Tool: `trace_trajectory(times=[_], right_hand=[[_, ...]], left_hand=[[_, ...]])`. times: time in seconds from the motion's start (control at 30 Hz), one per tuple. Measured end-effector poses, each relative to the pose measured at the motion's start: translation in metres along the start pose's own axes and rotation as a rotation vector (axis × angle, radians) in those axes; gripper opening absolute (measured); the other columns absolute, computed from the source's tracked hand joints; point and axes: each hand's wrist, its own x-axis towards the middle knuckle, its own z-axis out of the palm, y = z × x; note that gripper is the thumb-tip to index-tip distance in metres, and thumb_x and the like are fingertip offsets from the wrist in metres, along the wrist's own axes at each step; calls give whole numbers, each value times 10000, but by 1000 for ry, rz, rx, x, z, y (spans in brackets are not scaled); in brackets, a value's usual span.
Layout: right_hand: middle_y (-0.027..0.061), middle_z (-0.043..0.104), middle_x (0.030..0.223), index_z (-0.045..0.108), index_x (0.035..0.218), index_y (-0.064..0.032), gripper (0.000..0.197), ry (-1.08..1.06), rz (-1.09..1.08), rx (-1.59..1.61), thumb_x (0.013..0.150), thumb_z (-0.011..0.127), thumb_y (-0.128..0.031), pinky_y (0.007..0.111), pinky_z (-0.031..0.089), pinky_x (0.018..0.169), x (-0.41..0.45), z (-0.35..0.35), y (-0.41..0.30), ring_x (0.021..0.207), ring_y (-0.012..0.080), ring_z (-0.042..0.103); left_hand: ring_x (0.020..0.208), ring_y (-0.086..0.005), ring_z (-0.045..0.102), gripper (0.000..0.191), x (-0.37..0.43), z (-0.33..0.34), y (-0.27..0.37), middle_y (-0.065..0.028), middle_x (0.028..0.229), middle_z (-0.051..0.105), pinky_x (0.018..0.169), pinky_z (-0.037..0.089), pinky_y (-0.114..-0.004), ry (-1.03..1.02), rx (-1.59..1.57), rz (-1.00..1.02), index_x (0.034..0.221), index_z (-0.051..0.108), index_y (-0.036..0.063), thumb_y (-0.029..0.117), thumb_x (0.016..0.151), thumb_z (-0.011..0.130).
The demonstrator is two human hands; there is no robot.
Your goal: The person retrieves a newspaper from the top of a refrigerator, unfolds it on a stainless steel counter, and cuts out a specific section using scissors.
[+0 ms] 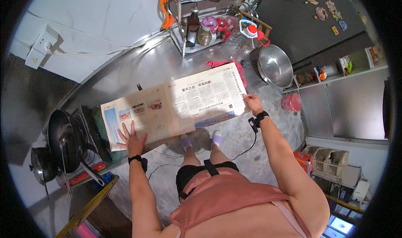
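A folded newspaper [180, 104] lies across the steel counter [141, 70], its near edge reaching out over the counter's front. Print and photographs cover it, with a fold line down the middle. Flat on its left part rests my left hand [134, 142], fingers spread. My right hand [253, 103] pinches the paper's right edge between thumb and fingers. From behind the far edge of the paper, dark pointed tips [139, 86] stick out; the rest of that object is hidden. A red cloth [221, 63] is partly covered by the paper's far right corner.
On the left a black wok [56, 137] sits on a gas stove [94, 137], its handle pointing towards me. A wire rack with a dark bottle [192, 26] and a lidded jug [207, 32] stands at the back. Right of it are a steel basin [274, 65] and a pink bucket [291, 102].
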Motion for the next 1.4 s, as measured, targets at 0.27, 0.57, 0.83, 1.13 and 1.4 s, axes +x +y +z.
trace_trajectory(times=[0.27,0.57,0.83,1.13,1.4], right_hand=[[68,735,843,729,886,24,261,38,-15,5,923,822,-217,277,518,675,-2,5,-1,738,117,642],[60,724,899,695,979,15,148,57,-26,97,921,790,-83,266,538,695,-9,4,0,766,129,666],[124,747,965,638,1098,36,340,139,-11,63,819,815,-41,327,575,737,-10,8,-17,833,191,712],[106,759,916,712,1006,38,250,136,-36,-37,839,837,-100,302,556,731,-3,1,-11,802,164,699],[80,755,893,728,979,28,214,110,-71,-43,846,832,-102,295,548,724,2,4,-6,774,145,679]], left_hand=[[1614,-410,-18,947,1,2,-1,-21,1779,33,1117,29,-859,11,7,-47,1626,288,468,515,842,817],[1616,-400,-39,958,4,1,3,-11,1780,14,1119,17,-856,-4,17,-61,1635,272,458,510,850,819],[1618,-383,-54,972,5,6,0,1,1782,7,1126,-3,-846,19,0,-66,1632,285,456,502,831,834],[1617,-383,-54,982,7,6,3,5,1782,4,1133,-16,-840,-4,-11,-76,1635,286,455,484,827,843],[1617,-387,-44,919,0,0,5,-2,1783,-20,1140,-8,-837,-49,36,-89,1652,255,428,580,891,748]])
